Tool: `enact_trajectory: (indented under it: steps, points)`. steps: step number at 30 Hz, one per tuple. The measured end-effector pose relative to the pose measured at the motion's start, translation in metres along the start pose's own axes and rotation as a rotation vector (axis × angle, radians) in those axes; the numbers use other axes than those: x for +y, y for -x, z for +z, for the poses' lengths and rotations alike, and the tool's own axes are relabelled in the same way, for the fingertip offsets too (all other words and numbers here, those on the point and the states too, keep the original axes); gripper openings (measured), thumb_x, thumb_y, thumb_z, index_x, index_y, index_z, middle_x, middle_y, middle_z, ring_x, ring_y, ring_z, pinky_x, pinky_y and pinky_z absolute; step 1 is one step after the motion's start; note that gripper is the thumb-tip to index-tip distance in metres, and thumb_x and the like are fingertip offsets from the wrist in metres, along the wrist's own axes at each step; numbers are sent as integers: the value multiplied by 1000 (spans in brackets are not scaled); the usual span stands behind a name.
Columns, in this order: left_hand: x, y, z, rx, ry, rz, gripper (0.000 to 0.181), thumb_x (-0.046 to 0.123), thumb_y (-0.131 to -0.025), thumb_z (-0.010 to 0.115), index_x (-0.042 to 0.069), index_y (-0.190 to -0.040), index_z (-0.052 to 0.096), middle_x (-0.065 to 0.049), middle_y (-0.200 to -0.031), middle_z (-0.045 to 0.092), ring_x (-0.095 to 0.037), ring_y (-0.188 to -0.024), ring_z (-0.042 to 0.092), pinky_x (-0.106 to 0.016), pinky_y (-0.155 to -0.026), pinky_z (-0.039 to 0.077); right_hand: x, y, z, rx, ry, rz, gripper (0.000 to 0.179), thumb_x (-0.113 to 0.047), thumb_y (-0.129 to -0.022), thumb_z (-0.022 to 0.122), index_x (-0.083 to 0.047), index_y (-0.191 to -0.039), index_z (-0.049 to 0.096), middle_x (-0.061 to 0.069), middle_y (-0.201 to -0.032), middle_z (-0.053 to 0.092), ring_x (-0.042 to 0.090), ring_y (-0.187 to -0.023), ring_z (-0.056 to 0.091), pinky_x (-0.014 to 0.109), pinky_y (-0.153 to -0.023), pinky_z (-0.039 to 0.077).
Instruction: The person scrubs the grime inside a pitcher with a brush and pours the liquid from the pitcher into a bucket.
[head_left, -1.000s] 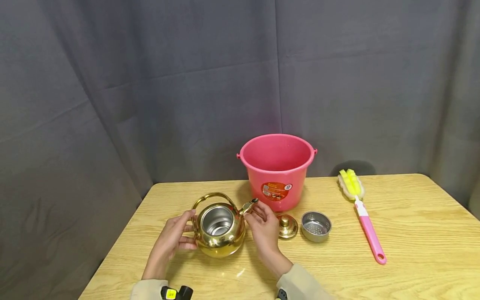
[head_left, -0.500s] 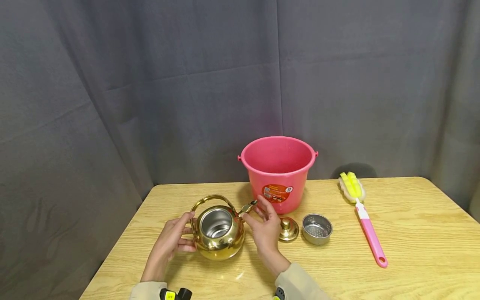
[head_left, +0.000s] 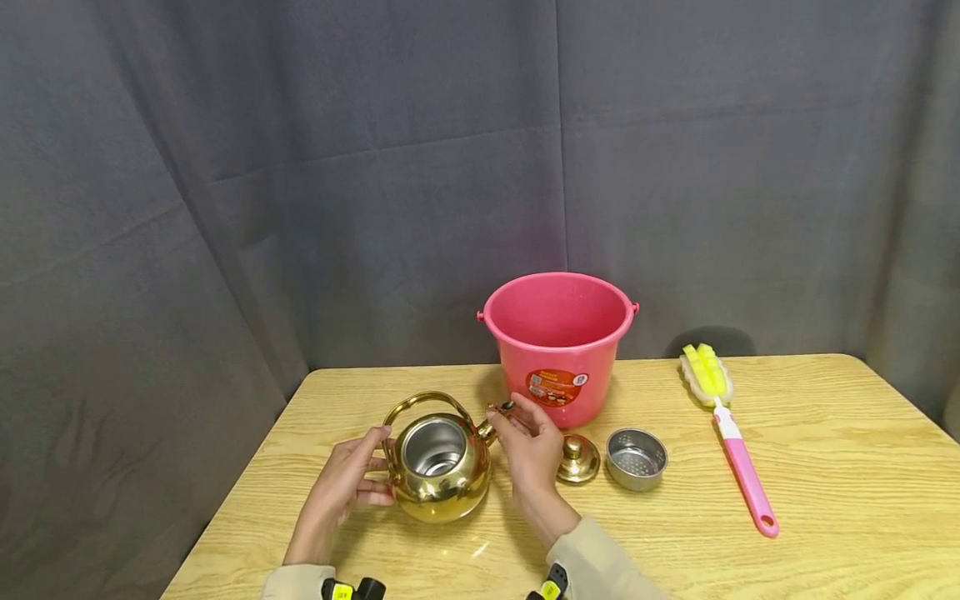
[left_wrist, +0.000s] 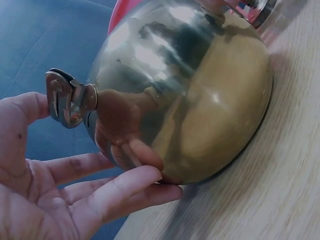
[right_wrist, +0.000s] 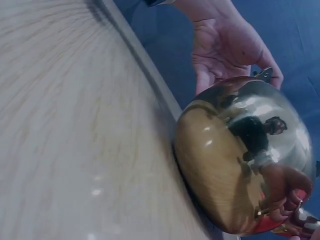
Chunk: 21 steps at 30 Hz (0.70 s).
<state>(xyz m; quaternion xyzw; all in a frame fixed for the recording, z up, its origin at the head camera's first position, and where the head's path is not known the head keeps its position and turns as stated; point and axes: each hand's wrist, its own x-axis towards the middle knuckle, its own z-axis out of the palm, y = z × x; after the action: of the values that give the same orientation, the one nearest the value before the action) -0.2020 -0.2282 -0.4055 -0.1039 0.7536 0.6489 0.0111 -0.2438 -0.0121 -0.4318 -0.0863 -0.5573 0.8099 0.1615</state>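
A shiny gold teapot [head_left: 441,483] sits lidless at the left middle of the table, its steel inside showing and its arched handle [head_left: 420,398] upright. My left hand [head_left: 345,475] holds its left side. In the left wrist view the thumb touches the handle's hinge bracket [left_wrist: 65,97] and fingers [left_wrist: 125,190] support the round body low down. With thumb and fingers, my right hand [head_left: 534,454] pinches the spout near its tip, where a small hinged flap [head_left: 498,409] shows. In the right wrist view, the teapot body hides part of the left hand's fingers.
Beside the right hand lie the gold lid [head_left: 578,460] and a perforated steel strainer basket [head_left: 637,460]. Behind them stands a pink bucket [head_left: 517,367]. A pink-handled sponge brush [head_left: 742,475] lies at the right. Grey curtain [head_left: 420,208] hangs behind the wooden table [head_left: 675,550].
The right thumb has shifted up along the spout, and the small flap there looks raised to a different angle. Left hand and teapot body stay nearly as they were.
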Motion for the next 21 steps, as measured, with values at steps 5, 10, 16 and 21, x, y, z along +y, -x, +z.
enact_trajectory:
  steps: [5,10,16,21]
  points:
    - [0,0,0,0,3,-6,51,44,-94,57,-4,-113,60,-20,-91,62,-32,-57,66,-41,-53,57,-3,-2,0,20,-82,56,33,-8,-79,81,-1,-110,71,10,-96,63,10,-75,62,29,-63,56]
    - [-2,0,0,0,1,-4,52,44,-94,56,-5,-113,60,-21,-92,62,-33,-59,66,-41,-54,58,-4,-3,0,39,-92,82,30,-9,-79,81,-2,-107,73,5,-93,63,9,-75,61,37,-65,57]
    - [-2,-1,1,-2,-5,0,54,45,-94,56,-5,-115,60,-22,-92,63,-34,-59,66,-41,-54,58,-4,-5,0,41,-127,107,34,-7,-79,80,-1,-111,71,4,-92,61,8,-75,59,34,-62,57]
    - [-2,-1,-1,-13,-7,-4,55,46,-93,57,-5,-116,59,-21,-90,62,-34,-59,66,-41,-53,57,-3,-4,1,44,-128,109,36,-6,-81,79,2,-114,70,7,-95,68,9,-76,63,33,-61,56]
